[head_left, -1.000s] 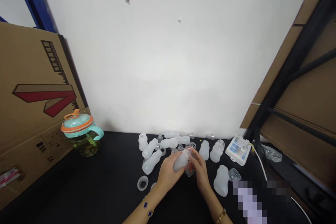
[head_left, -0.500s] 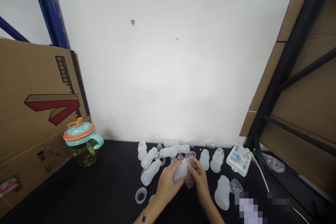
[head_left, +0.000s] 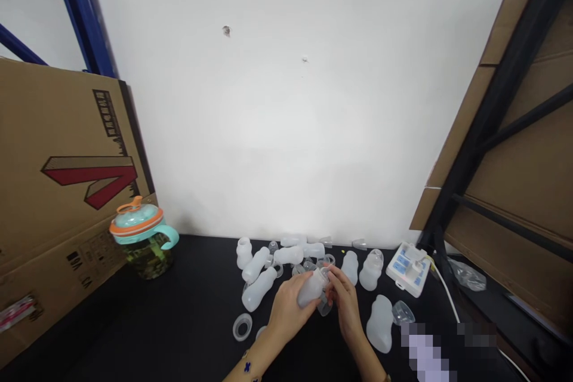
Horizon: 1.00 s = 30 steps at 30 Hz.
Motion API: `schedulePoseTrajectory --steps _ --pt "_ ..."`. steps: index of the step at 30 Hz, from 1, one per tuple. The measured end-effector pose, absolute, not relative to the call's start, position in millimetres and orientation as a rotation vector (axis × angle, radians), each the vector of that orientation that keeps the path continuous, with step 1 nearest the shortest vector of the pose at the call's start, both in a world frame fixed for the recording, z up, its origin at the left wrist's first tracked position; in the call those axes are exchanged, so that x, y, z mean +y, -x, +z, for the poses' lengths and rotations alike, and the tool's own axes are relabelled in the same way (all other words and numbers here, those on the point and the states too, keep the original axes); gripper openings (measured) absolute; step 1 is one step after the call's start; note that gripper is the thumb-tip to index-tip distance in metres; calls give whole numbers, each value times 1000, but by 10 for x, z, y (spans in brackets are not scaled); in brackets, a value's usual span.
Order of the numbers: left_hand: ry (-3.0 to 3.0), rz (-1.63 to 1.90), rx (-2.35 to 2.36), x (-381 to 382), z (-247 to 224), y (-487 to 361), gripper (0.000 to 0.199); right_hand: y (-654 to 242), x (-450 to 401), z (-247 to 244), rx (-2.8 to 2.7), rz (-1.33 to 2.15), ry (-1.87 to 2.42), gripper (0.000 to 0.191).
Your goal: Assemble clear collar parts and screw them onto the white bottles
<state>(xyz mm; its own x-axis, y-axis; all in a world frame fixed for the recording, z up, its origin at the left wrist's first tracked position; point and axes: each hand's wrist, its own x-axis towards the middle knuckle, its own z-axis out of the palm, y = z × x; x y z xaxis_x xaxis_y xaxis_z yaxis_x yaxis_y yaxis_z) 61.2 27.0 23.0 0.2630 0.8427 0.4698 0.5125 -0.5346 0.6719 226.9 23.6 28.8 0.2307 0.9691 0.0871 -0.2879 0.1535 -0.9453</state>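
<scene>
My left hand (head_left: 289, 307) is wrapped round a frosted baby bottle (head_left: 311, 288), tilted with its neck toward the right. At the bottle's mouth, my right hand (head_left: 344, 298) pinches a small translucent piece (head_left: 326, 273), perhaps a teat or collar; the fingers partly hide it. Below these fingers lies a clear cap (head_left: 324, 305). Several frosted bottles (head_left: 259, 288) lie to the left and behind the hands, mixed with clear caps and collars. To the right stands a bottle with a clear cap (head_left: 371, 270). A loose bottle (head_left: 379, 324) lies nearer, beside another clear cap (head_left: 403, 313).
A white collar ring (head_left: 242, 327) lies on the black table (head_left: 188, 316) at left. Farther left stands a lidded jug (head_left: 145, 242) before a cardboard box (head_left: 67, 191). At right, a power strip (head_left: 408, 270) trails a white cable near a dark metal frame (head_left: 474, 149).
The view has shifted slightly. Both hands stay together at the bottle's mouth, and the right fingers have moved a little around the translucent piece.
</scene>
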Motion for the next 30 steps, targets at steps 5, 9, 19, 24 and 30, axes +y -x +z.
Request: schedulePoseTrajectory --steps 5,9,19,24,30 --pt "-2160 1169 1230 265 237 -610 54 -2277 238 272 -887 1087 980 51" --pt "-2164 1153 1232 268 221 -615 54 -2288 247 264 -912 1104 979 55" --pt "-2217 1162 1251 255 210 -614 53 -2288 279 199 -917 1071 963 44" --pt "-2228 1137 1240 239 259 -608 53 -2285 287 192 -907 1068 961 40" --pt "-2256 1152 1241 239 265 -616 52 -2278 288 205 -903 1058 964 38"
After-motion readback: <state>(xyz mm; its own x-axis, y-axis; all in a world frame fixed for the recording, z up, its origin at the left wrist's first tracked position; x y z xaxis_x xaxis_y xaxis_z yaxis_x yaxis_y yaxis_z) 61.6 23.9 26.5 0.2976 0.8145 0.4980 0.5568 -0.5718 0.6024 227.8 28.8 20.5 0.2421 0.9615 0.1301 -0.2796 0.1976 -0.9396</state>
